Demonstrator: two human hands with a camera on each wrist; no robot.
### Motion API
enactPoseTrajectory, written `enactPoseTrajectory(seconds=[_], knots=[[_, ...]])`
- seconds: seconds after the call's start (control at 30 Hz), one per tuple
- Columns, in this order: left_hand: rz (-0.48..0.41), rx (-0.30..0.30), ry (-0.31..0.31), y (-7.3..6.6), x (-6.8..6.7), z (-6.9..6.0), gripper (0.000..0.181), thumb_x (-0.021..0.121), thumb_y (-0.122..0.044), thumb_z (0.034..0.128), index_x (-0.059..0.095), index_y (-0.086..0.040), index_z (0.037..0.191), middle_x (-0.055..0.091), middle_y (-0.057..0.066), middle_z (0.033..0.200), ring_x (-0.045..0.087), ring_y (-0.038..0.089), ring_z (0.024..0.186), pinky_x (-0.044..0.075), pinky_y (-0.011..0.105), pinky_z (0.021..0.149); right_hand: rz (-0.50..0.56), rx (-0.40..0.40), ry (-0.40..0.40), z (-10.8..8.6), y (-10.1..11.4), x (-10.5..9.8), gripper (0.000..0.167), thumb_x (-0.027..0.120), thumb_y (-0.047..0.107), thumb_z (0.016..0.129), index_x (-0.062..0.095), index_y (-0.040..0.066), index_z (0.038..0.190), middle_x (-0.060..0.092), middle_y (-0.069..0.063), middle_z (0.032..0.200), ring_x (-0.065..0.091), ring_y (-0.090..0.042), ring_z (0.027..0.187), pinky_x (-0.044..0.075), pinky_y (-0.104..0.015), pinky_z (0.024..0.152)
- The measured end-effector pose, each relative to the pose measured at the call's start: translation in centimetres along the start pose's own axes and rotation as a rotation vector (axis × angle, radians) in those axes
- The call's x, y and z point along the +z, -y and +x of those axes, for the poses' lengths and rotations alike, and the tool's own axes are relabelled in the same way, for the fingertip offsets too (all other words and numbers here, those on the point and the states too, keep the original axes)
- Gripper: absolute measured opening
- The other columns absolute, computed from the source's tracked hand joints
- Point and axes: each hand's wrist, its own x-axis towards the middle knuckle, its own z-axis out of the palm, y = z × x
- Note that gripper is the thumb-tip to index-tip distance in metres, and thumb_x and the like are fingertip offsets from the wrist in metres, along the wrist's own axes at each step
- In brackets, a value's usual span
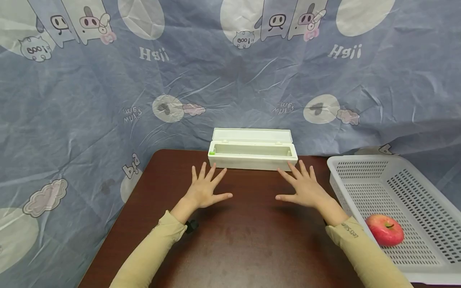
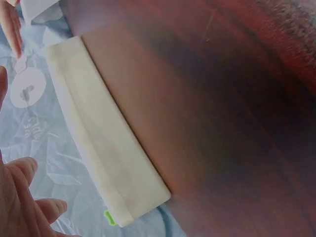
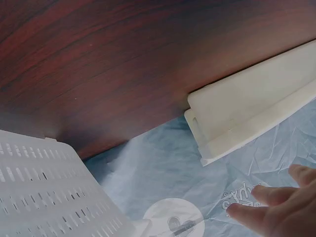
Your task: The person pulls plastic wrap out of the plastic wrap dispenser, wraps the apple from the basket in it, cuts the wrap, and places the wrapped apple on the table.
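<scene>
Both hands are held over the table with their fingers spread, and neither holds anything. My left hand (image 1: 202,191) is in front of the left end of a long white box (image 1: 252,163); my right hand (image 1: 305,190) is in front of its right end. The box's lid (image 1: 252,135) stands raised at the back, and a small green piece (image 1: 212,153) sits at the left of its rim. In the left wrist view, the box front (image 2: 108,133) lies beyond the fingers (image 2: 49,210). The right wrist view shows the box's end (image 3: 232,116) and the right fingers (image 3: 266,205).
A white perforated basket (image 1: 335,176) stands at the table's right side, with a red apple (image 1: 385,230) inside. The brown table (image 1: 248,240) reaches back to a grey-blue printed cloth (image 1: 230,80) hanging behind it. A small dark object (image 1: 192,226) shows near the left cuff.
</scene>
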Motion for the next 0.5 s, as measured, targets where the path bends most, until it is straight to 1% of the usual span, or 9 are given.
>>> enactPoseTrajectory(seconds=[0.13,0.27,0.37,0.5], knots=[[-0.060,0.007,-0.039,0.2,-0.3,0.4,0.086,0.034,-0.077,0.0830,0.021,-0.026,0.151,0.013,0.014,0.155,-0.001,0.041,0.140,-0.004,0.066,0.103,-0.018,0.012,-0.028,0.3,0.0,-0.2,0.093,0.053,0.074,0.076,0.033,0.019,0.147,0.017,-0.020,0.153,0.008,-0.048,0.137,0.006,-0.068,0.102],[-0.108,0.019,-0.086,0.6,-0.6,0.9,0.083,0.037,-0.072,0.0858,0.025,-0.021,0.150,0.017,0.016,0.154,0.002,0.037,0.141,0.006,0.064,0.106,-0.036,0.035,-0.065,0.7,-0.1,-0.2,0.091,0.052,0.074,0.077,0.035,0.017,0.146,0.022,-0.021,0.151,0.018,-0.045,0.135,0.013,-0.066,0.102],[-0.137,0.031,-0.142,1.0,-0.7,1.4,0.079,0.041,-0.066,0.0886,0.030,-0.016,0.148,0.024,0.017,0.151,0.011,0.036,0.140,0.014,0.061,0.107,-0.038,0.054,-0.097,1.1,-0.3,-0.2,0.090,0.052,0.073,0.078,0.037,0.015,0.145,0.026,-0.022,0.149,0.022,-0.044,0.134,0.018,-0.064,0.102],[-0.198,0.044,-0.240,1.6,-1.0,2.2,0.068,0.051,-0.054,0.0908,0.043,-0.008,0.140,0.035,0.019,0.145,0.026,0.039,0.135,0.025,0.057,0.104,-0.024,0.064,-0.171,1.6,-0.6,-0.1,0.085,0.055,0.069,0.079,0.043,0.011,0.141,0.037,-0.022,0.143,0.033,-0.041,0.130,0.029,-0.061,0.097]])
